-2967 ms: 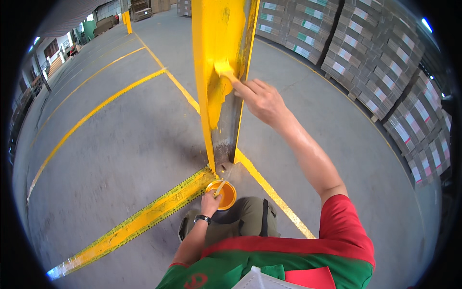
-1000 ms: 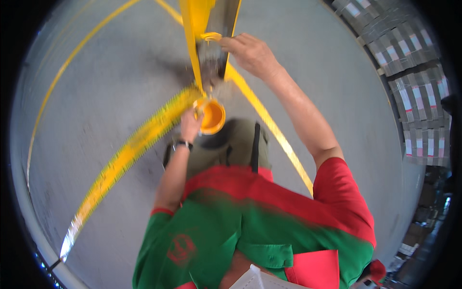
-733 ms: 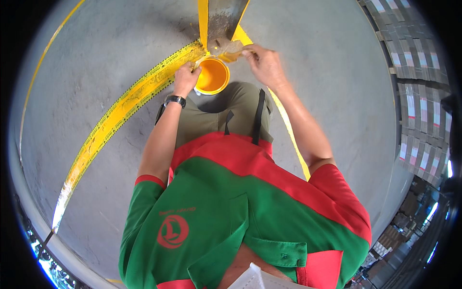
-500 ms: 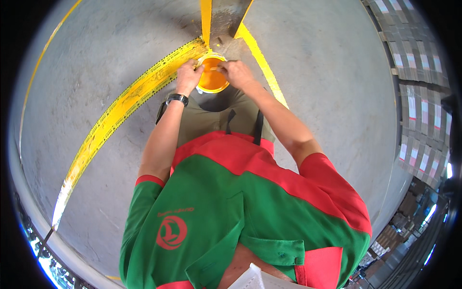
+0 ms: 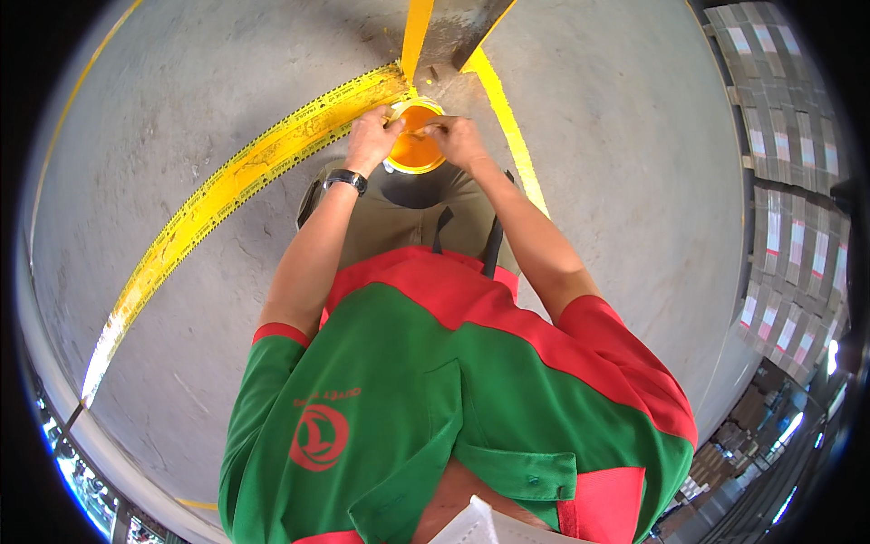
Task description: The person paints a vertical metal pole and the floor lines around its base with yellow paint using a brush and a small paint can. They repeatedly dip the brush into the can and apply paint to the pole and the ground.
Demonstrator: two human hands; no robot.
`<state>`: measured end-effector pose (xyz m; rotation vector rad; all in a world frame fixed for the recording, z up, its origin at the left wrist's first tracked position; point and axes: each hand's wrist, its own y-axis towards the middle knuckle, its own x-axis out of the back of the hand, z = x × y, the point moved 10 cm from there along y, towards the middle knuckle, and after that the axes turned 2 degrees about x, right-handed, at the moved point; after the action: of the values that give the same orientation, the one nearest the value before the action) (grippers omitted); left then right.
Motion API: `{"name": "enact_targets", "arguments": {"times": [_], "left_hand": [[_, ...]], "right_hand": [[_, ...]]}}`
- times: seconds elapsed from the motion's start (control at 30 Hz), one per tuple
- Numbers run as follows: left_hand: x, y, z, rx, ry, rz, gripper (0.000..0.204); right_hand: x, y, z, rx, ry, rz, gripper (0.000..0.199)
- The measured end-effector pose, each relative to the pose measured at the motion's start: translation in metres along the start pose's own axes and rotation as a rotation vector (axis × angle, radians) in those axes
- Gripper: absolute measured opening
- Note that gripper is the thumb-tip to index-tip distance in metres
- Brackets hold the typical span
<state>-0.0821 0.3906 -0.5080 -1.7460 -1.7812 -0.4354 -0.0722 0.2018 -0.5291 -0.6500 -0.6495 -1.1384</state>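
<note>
A round bucket (image 5: 416, 170) of orange-yellow paint (image 5: 413, 152) stands on the floor between my knees, at the foot of a post. At its left rim is my left hand (image 5: 373, 140), wearing a black watch. Its fingers are pinched beside a pale, narrow thing (image 5: 396, 114) that I cannot identify. My right hand (image 5: 460, 140) reaches over the right rim with fingers bent together above the paint. A small pale piece (image 5: 420, 133) shows at its fingertips, too small to name.
A yellow painted strip (image 5: 245, 172) edged with black-and-yellow tape curves down the left. Another yellow line (image 5: 509, 127) runs along the right of the bucket. The grey post with yellow edges (image 5: 458, 32) rises ahead. Stacked cartons (image 5: 779, 145) stand at the far right.
The view has shifted slightly, so the bucket, post and hands appear a little farther right. Both hands stay at the bucket, with the right fingers changed slightly over the paint.
</note>
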Motion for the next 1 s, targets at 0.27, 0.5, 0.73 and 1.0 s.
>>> {"name": "enact_targets", "arguments": {"times": [0.27, 0.5, 0.73, 1.0], "left_hand": [[0.006, -0.002, -0.003, -0.032, 0.045, -0.047, 0.038], [0.004, -0.003, -0.007, -0.032, 0.062, -0.040, 0.038], [0.001, -0.001, -0.002, 0.001, 0.126, -0.024, 0.041], [0.001, 0.002, 0.005, 0.019, 0.139, -0.021, 0.043]], "right_hand": [[0.049, -0.056, -0.029, -0.247, 0.682, -0.049, 0.024], [0.067, -0.081, -0.019, -0.174, 0.738, -0.135, 0.032], [0.070, -0.089, -0.017, -0.148, 0.776, -0.162, 0.033], [0.066, -0.089, -0.027, -0.119, 0.719, -0.143, 0.030]]}}
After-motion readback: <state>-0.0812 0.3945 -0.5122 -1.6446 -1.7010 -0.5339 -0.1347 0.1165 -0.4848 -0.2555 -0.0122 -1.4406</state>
